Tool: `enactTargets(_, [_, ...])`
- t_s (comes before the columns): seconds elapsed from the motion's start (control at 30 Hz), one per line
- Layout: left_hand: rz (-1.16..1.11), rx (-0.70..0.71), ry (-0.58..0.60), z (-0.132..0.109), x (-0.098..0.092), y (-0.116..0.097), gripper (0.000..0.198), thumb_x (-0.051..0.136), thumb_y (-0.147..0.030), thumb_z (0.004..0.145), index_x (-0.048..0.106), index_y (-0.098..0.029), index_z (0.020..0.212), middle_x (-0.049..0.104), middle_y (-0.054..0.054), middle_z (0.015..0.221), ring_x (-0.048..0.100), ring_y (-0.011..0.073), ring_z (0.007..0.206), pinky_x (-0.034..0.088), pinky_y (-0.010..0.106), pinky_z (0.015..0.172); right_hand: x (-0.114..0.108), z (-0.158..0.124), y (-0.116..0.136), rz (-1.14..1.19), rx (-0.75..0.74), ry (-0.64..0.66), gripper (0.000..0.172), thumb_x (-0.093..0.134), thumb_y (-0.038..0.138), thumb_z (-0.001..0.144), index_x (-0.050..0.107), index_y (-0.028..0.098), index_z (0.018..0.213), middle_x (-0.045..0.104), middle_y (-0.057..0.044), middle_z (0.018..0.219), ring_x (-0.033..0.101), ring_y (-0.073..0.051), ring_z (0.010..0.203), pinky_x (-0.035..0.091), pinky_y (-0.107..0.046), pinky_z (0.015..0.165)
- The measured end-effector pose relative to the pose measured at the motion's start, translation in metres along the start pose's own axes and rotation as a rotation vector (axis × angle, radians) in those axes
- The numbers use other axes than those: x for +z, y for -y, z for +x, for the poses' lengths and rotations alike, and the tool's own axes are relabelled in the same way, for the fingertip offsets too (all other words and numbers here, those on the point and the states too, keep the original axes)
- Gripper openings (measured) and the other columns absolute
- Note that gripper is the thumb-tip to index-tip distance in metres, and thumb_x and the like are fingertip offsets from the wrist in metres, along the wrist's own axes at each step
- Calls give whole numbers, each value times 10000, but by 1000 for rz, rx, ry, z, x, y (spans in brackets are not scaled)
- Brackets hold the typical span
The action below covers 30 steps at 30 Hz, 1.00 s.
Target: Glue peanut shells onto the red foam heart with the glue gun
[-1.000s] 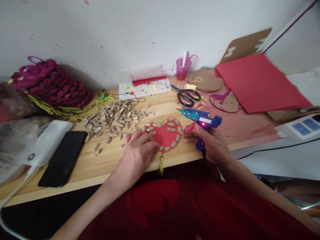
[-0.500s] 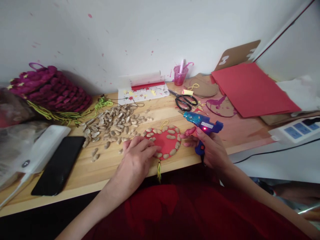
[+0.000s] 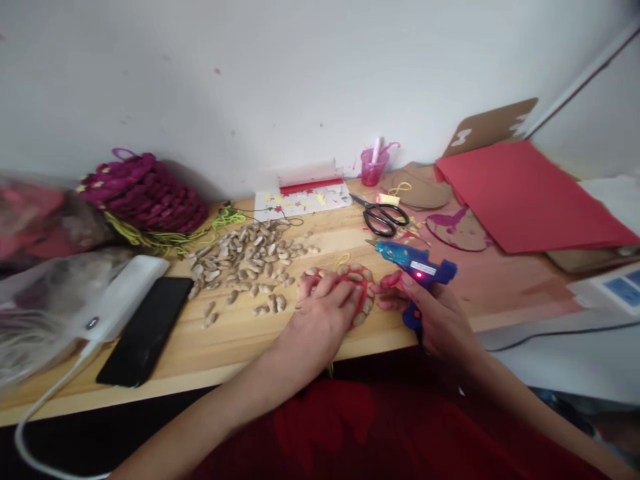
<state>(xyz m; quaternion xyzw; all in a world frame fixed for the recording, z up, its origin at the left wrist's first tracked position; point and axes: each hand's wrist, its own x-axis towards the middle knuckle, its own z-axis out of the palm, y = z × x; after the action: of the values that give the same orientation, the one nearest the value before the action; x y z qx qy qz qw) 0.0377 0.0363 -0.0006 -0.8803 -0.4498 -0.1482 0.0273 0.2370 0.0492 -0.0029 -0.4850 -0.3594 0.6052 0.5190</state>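
My left hand (image 3: pixel 323 313) lies flat with fingers stretched over a red paper heart (image 3: pixel 361 293) edged with peanut shells, covering most of it. My right hand (image 3: pixel 433 313) is closed round the handle of a blue glue gun (image 3: pixel 413 265) with a red light lit; its nozzle points left and away, just right of the heart. A heap of peanut shells (image 3: pixel 247 257) spreads on the wooden table (image 3: pixel 235 333) left of the heart.
Black scissors (image 3: pixel 383 215), a pink cup (image 3: pixel 373 167) and red paper sheets (image 3: pixel 530 197) lie at the back right. A black phone (image 3: pixel 145 330), a white device (image 3: pixel 113 300) with cable and a purple woven basket (image 3: pixel 145 193) sit left.
My left hand slid forward and right over the heart, now hiding most of it. The right hand keeps hold of the glue gun. The camera shifted, so everything sits lower and further right.
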Motion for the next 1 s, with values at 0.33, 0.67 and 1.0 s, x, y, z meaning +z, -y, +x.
enactTargets(0.33, [111,107,80,5,-16,1,299,559,-201,963,625,-158,1251,624,102,1171,493,310,1182,374,509,1001,2,3,5,-96,116,-131,251,886,484,628,807,273,739,778,-125,833,748,-252,670,635,-334,648])
enactTargets(0.67, [27,105,40,1,-7,6,299,497,-198,994,615,-139,1262,626,102,1167,483,305,1163,415,493,968,5,3,7,-158,132,-185,260,883,509,593,806,289,707,784,-136,878,747,-257,649,625,-344,643])
enactTargets(1.0, [123,94,-44,-1,-4,2,271,491,-206,993,661,-190,1204,619,89,1144,493,295,1154,397,509,1000,10,0,11,-142,122,-193,307,918,504,551,805,265,707,781,-106,853,751,-238,644,646,-302,651])
